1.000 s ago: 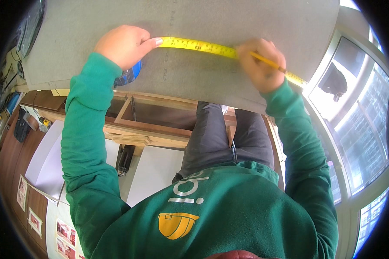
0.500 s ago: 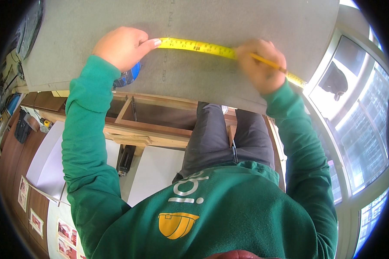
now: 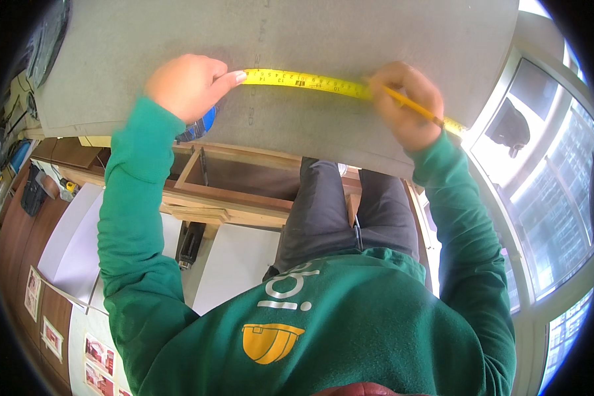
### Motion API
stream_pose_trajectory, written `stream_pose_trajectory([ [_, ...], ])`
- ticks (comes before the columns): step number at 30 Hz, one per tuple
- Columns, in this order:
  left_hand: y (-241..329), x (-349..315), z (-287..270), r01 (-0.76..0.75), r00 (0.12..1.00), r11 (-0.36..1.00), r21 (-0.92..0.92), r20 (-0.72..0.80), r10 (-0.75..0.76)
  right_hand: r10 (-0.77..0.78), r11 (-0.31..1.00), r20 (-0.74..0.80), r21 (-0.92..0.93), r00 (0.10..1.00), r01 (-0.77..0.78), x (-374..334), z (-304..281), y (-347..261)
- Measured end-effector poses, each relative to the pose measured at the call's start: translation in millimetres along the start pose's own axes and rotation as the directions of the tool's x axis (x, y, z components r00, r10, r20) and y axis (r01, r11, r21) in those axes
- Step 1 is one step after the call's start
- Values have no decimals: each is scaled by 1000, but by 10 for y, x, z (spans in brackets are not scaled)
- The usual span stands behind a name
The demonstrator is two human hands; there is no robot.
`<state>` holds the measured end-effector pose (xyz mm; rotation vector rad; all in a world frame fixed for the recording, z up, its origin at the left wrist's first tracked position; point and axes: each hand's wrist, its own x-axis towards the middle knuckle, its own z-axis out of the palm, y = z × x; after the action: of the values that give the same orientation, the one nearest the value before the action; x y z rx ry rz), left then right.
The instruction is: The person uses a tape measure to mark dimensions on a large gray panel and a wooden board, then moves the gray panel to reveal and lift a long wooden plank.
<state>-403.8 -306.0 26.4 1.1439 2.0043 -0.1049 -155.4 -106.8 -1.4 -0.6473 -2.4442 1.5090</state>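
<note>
A yellow tape measure blade (image 3: 303, 80) lies stretched across a large grey board (image 3: 323, 33). My left hand (image 3: 188, 84) grips the blue tape measure case (image 3: 199, 125) and its fingertip presses the blade's left end onto the board. My right hand (image 3: 406, 102) holds a yellow pencil (image 3: 412, 105) with its tip against the blade on the board. The blade runs on under my right hand to the board's right edge.
The board rests on a wooden frame (image 3: 224, 191). White panels (image 3: 79, 244) lie on the floor to the left, with a dark tool (image 3: 190, 244) between them. Large windows (image 3: 548, 191) stand on the right.
</note>
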Motion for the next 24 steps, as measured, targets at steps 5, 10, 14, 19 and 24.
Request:
stream_pose_trajectory([
  [5,-30,-44,66,-22,999,1000,-10,-40,22,-104,985,48,-133,993,110,3,50,18],
  [10,-38,-27,84,-29,999,1000,-12,-43,28,-101,988,25,-115,995,103,0,73,50],
  [14,-39,-15,80,-13,1000,1000,-28,-20,12,-106,987,26,-115,994,108,12,77,50],
  [19,-16,-21,74,-6,1000,1000,-18,-12,6,-145,979,41,-138,989,149,-6,64,64],
  [24,-44,-23,89,-23,1000,999,-30,-21,23,-202,968,53,-142,978,207,3,72,62],
])
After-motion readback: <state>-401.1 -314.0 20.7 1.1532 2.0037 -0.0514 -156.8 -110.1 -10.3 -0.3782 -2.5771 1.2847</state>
